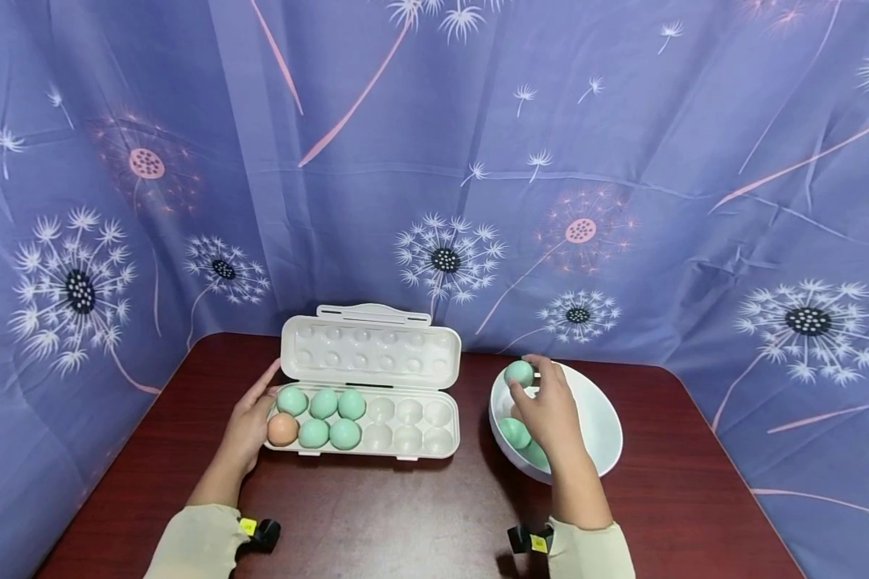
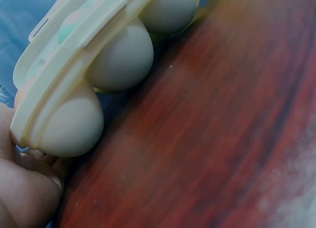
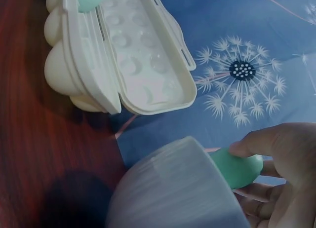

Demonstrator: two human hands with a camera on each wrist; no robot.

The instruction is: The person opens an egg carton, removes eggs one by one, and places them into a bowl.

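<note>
An egg carton (image 1: 376, 454) of cream plastic stands with its lid (image 1: 371, 351) raised at the back. Its left half holds several pale green eggs (image 1: 323, 404) and one brown egg (image 1: 283, 429); the cups to the right are bare. My left hand (image 1: 248, 422) grips the carton's left end, with fingertips showing beside the end cup in the left wrist view. Over the left side of a white bowl (image 1: 603, 418), my right hand (image 1: 553, 410) pinches a green egg (image 3: 237, 168) between thumb and fingers. More green eggs (image 1: 514, 433) lie in the bowl, partly hidden by that hand.
The dark red wooden table (image 1: 376, 523) carries the carton at left and the bowl at right, with bare wood between them. A blue curtain (image 1: 333, 185) with dandelion prints hangs right behind the table and along its sides.
</note>
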